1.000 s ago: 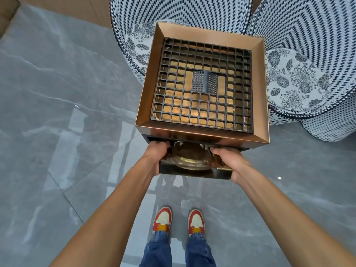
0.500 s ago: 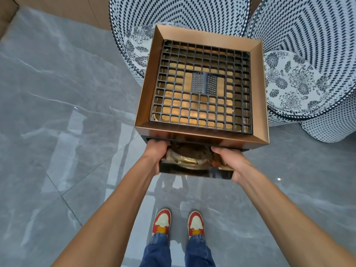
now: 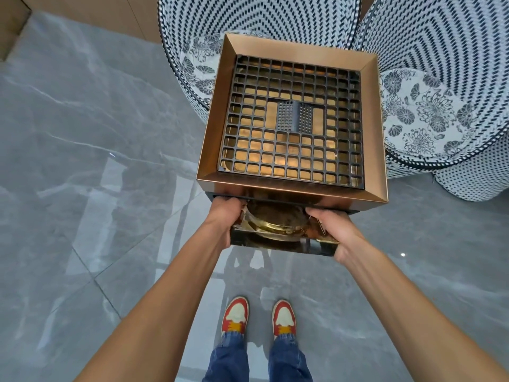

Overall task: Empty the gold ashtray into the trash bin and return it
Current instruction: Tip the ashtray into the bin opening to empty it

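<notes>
Both hands grip the gold ashtray (image 3: 278, 228), left hand (image 3: 224, 216) and right hand (image 3: 334, 230) at opposite ends. Fingers closed round it, probably steadying it level at the trash bin (image 3: 292, 188) slot

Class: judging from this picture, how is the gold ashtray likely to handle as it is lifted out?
The gold ashtray looks like polished metal, so probably rigid and somewhat slippery. It appears shallow with dark residue inside, so tilting would likely spill it. Left hand and right hand flank it, suggesting level carrying.
</notes>
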The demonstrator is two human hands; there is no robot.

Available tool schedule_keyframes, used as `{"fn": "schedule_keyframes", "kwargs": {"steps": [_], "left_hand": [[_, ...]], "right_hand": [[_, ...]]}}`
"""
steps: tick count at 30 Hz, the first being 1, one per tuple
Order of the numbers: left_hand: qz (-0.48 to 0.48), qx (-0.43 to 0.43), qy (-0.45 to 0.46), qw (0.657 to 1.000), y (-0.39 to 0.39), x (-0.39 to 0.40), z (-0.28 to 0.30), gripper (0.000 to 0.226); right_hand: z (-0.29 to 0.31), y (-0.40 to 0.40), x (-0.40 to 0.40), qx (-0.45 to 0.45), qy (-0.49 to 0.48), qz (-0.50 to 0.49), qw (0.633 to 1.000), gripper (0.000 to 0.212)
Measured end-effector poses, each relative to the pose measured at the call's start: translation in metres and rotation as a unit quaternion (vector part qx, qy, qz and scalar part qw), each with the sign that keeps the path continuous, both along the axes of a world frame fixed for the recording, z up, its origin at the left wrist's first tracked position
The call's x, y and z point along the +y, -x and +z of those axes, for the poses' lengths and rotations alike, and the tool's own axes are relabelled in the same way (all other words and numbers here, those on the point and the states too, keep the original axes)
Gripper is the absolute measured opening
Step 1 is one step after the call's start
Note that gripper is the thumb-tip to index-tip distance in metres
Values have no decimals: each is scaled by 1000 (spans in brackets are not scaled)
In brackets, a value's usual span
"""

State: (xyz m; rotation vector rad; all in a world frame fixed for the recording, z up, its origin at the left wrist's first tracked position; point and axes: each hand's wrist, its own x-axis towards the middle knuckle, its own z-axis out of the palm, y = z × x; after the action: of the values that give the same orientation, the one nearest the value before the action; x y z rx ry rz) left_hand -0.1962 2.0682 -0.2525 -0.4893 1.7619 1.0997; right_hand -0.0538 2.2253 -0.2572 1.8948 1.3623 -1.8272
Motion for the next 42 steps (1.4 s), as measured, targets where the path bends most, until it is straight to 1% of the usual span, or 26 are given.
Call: {"fn": "schedule_keyframes", "kwargs": {"steps": [4,7,10,13,16,18,20,23,24,26,28,30,32,33,35,38,40,42], "left_hand": [[-17,-33,23,999,-6,-8,4,19],[-9,-30,40,999,-8,-13,1,23],[-6,-16,20,1000,-6,-11,-1,22],[-2,18,0,1000,0,-5,1,19],[-5,-31,-1,1000,-4,-9,-1,21],[-3,-44,14,999,-11,-14,-1,21],[6,-45,31,998,-14,-15,-2,22],[1,-44,29,999,-12,-15,0,21],[6,-41,21,999,-11,-13,0,22],[24,-18,-2,1000,-10,-11,0,20],[13,-6,-11,1000,-9,-9,4,16],[-2,-35,-6,999,-8,-9,4,16],[-3,-78,-1,997,-13,-12,5,17],[-2,-82,3,997,-17,-13,6,17],[-1,-78,15,997,-20,-14,4,16],[5,-72,18,997,-17,-14,6,14],[22,-38,10,999,-14,-11,6,16],[28,-1,-10,1000,-13,-8,7,16]], "right_hand": [[4,-2,-7,-29,44,23,998,28],[2,-2,-8,-32,40,18,999,34],[1,-2,-11,-8,26,2,1000,36],[-1,-1,-7,16,1,-1,1000,28],[5,1,-4,-16,36,19,999,13],[6,0,-5,-41,41,43,997,17],[6,-1,-8,-56,36,47,997,21],[7,-2,-8,-48,45,37,997,27],[7,-3,-7,-36,40,25,998,26],[7,-4,-5,-5,12,10,1000,17],[9,-4,-2,6,0,6,1000,9],[13,-3,-1,-23,28,18,999,5],[13,-6,-4,-64,51,50,995,6],[13,-7,-5,-73,52,59,994,7],[13,-8,-8,-79,49,63,994,6],[14,-8,-6,-64,66,52,994,7],[12,-9,-6,-31,53,23,998,10],[9,-9,-5,4,21,3,1000,19]]}}
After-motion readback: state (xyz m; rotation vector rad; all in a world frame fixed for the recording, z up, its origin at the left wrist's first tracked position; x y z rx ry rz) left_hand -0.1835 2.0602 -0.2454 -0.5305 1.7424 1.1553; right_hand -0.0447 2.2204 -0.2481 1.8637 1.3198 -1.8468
